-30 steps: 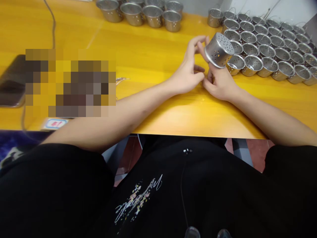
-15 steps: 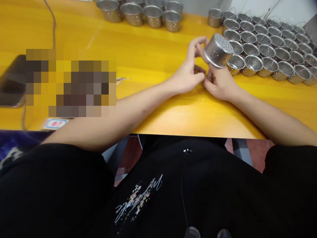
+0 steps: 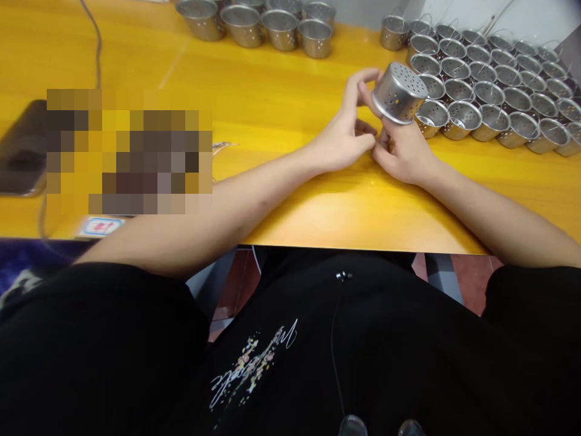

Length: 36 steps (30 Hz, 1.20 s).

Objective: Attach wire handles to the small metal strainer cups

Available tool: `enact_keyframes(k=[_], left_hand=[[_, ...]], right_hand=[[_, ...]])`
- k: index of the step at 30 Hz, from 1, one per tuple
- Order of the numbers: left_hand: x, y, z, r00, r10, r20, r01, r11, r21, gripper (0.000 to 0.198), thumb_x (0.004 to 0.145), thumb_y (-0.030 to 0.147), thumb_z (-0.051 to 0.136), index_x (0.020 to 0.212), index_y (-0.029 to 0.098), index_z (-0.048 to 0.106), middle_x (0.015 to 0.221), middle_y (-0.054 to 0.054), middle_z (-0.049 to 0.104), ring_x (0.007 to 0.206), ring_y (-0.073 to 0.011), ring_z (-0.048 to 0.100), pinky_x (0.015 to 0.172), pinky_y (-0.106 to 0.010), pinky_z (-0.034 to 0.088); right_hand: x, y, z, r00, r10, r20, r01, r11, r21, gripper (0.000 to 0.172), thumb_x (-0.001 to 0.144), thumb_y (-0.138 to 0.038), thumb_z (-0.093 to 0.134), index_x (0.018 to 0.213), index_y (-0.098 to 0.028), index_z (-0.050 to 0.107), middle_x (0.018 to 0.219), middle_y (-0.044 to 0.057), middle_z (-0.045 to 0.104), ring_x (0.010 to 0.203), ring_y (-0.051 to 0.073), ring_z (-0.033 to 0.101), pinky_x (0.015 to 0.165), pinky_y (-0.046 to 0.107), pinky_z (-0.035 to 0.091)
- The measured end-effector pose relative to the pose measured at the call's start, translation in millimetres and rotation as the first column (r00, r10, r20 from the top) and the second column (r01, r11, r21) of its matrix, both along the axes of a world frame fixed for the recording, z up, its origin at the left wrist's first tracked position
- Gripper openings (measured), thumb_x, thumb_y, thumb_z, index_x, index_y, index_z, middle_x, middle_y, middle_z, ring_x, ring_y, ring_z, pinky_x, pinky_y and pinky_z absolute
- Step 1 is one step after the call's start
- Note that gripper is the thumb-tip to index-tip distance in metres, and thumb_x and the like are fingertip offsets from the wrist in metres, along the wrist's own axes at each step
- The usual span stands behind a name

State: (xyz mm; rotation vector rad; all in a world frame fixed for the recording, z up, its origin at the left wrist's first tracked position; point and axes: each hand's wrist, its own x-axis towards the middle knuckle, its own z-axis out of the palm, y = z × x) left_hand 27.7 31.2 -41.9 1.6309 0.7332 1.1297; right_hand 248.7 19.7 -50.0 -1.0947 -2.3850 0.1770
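Observation:
A small perforated steel cup (image 3: 399, 92) is held upside down above the yellow table (image 3: 281, 103), its holed bottom facing up. My right hand (image 3: 403, 151) grips it from below with fingers inside or under its rim. My left hand (image 3: 347, 130) rests beside it, its forefinger and thumb curled up and touching the cup's left rim near the right hand's fingertips. What the left fingertips pinch is too small to make out. Both forearms lie on the table.
Rows of several similar steel cups with wire handles (image 3: 490, 79) fill the right back of the table. Another group of cups (image 3: 261, 21) stands at the back centre. A dark phone (image 3: 20, 151) with a cable (image 3: 95, 42) lies at the left.
The cup has tilted and shifted slightly left and down. My left forefinger has curled closer to its rim. Arms stay put.

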Motion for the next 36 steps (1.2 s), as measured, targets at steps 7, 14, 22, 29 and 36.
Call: enact_keyframes(k=[7,14,22,29,36], left_hand=[[-1,-1,3.2,1.000,0.017,-0.024,-0.016,0.999,0.043,0.123,0.061,0.044,0.094,0.176,0.063,0.055,0.180,0.004,0.071,0.183,-0.0499,0.049,0.144,-0.078,0.057],[-10,-15,13.9,0.999,-0.021,-0.045,0.020,0.999,-0.029,0.084,0.067,0.052,0.106,0.147,0.050,0.081,0.153,-0.006,0.085,0.180,-0.0503,0.054,0.136,-0.070,0.063],[-1,-18,8.0,0.983,0.170,0.067,-0.156,0.972,-0.174,0.068,0.076,0.077,0.104,0.131,0.046,0.080,0.144,-0.002,0.090,0.166,-0.0496,0.068,0.122,-0.063,0.072],[0,-14,1.6,0.992,0.093,0.081,-0.078,0.983,-0.165,0.076,0.081,0.094,0.092,0.146,0.057,0.077,0.140,0.007,0.092,0.158,-0.0487,0.074,0.122,-0.069,0.071],[9,-2,0.0,0.964,0.216,0.154,-0.159,0.935,-0.316,0.070,0.089,0.100,0.078,0.135,0.048,0.075,0.118,0.003,0.096,0.114,-0.0422,0.095,0.087,-0.056,0.077]], right_hand=[[0,5,0.5,0.991,0.119,-0.061,-0.117,0.992,0.037,0.062,0.113,-0.055,0.069,0.166,-0.026,0.079,0.142,0.017,0.091,0.146,0.049,0.081,0.131,0.074,0.065],[-1,-3,7.4,0.999,0.000,0.036,0.002,0.999,-0.047,0.038,0.111,-0.060,0.068,0.101,-0.026,0.082,0.088,0.011,0.079,0.092,0.039,0.080,0.101,0.066,0.075],[-3,-2,-2.1,0.969,-0.104,-0.225,0.118,0.992,0.051,0.062,0.126,-0.077,0.039,0.139,-0.032,0.080,0.124,0.017,0.086,0.112,0.040,0.085,0.095,0.062,0.077],[-8,2,-1.2,0.905,-0.088,-0.415,0.114,0.993,0.038,0.084,0.117,-0.094,0.040,0.154,-0.030,0.079,0.141,0.020,0.085,0.115,0.037,0.082,0.082,0.056,0.071],[-8,-3,4.3,0.921,-0.101,-0.377,0.122,0.992,0.032,0.101,0.115,-0.091,0.032,0.195,-0.033,0.050,0.145,0.019,0.085,0.127,0.042,0.080,0.104,0.064,0.069]])
